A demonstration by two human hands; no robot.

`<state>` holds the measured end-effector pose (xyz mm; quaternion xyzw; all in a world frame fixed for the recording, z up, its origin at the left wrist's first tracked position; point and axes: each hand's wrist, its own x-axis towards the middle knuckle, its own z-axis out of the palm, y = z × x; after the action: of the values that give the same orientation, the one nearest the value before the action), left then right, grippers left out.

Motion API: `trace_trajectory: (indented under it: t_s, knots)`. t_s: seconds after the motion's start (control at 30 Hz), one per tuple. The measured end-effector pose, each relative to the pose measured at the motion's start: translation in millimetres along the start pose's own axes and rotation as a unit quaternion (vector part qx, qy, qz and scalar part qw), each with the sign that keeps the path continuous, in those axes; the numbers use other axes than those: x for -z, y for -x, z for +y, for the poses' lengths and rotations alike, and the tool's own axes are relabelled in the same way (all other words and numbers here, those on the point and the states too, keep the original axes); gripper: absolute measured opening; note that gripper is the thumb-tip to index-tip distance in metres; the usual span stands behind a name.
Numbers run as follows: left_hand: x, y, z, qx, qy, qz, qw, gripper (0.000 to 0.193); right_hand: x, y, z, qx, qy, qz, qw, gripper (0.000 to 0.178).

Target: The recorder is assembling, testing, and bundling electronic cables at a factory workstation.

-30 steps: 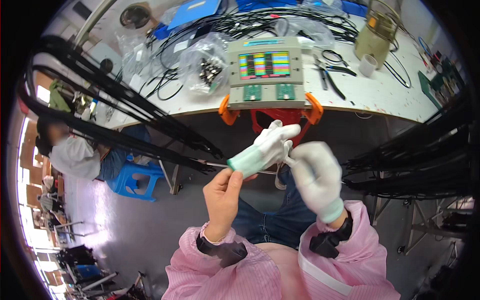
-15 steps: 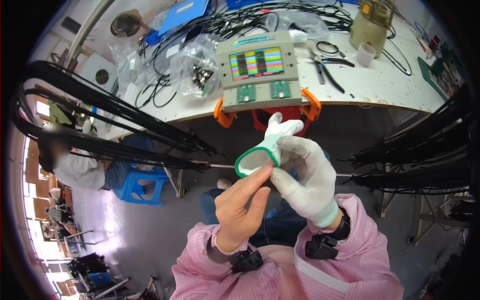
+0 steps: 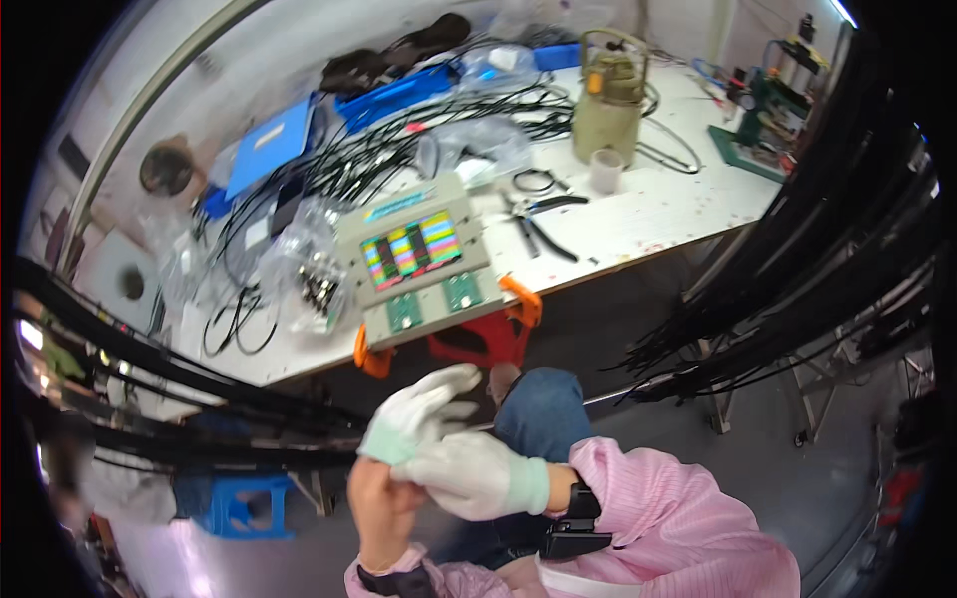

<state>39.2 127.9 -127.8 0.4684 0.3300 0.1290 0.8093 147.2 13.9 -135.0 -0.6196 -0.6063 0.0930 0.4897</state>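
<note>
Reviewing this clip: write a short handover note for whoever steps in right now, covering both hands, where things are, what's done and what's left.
Left hand: bare, its fingers partly inside a white knit glove with a pale green cuff, not pulled down.
Right hand: fully gloved, gripping the loose glove's cuff.
Both hands are above the lap, off the white workbench. On the bench: grey test box with coloured strips, black-handled pliers.
Done: right glove on.
Left: seat the left glove.

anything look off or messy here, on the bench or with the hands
Only the right hand is gloved; the left hand is bare, with a white glove only partly on its fingers. On the workbench, black cables sprawl tangled, and pliers lie loose.
</note>
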Motion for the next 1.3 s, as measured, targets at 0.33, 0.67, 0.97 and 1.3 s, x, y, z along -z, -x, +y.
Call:
trace_trajectory:
  t_s: [0.33, 0.67, 0.97, 1.3]
  knots:
    - [-43, -55, 22, -0.344, -0.545, -0.134, 0.753, 0.022, -13, 5, -11, 0.037, -0.198, -0.001, 0.980, 0.027]
    - [-69, -51, 32, -0.307, 0.012, -0.296, 0.904, 0.045, 7, -3, -15, -0.019, -0.325, 0.009, 0.945, 0.024]
    - [-70, -56, 48, -0.379, -0.126, -0.166, 0.902, 0.054, 107, -25, -6, 0.124, -0.030, 0.022, 0.992, 0.020]
    - [37, 14, 29, -0.335, -0.204, 0.073, 0.917, 0.041, 362, -59, 164, -0.216, 0.383, 0.618, 0.652, 0.043]
